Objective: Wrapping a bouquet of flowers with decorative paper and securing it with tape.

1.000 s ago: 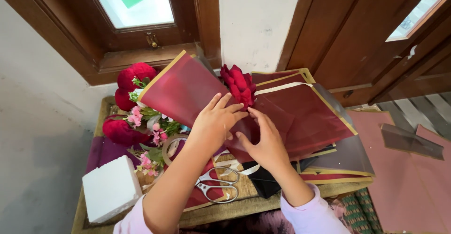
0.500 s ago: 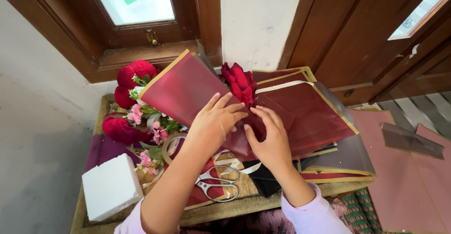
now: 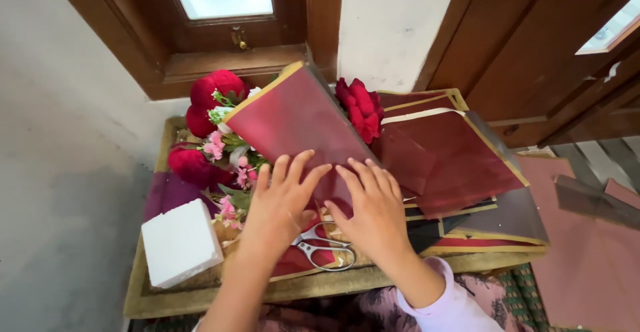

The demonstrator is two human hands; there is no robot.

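both hands, the left hand (image 3: 280,202) and the right hand (image 3: 373,205), press flat with spread fingers on the dark red wrapping sheet (image 3: 293,122) folded partway around a red rose (image 3: 360,109) on the worktop (image 3: 200,295), so the wrap looks only half done.

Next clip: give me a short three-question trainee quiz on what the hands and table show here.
1. True or false: both hands rest on the dark red wrapping sheet.
2. What lies nearest below the left hand? A) scissors B) white foam block C) red flower
3. What sits at the table's front left corner?

Key: 1 true, the right hand too. 2 A, the scissors. 3 The white foam block.
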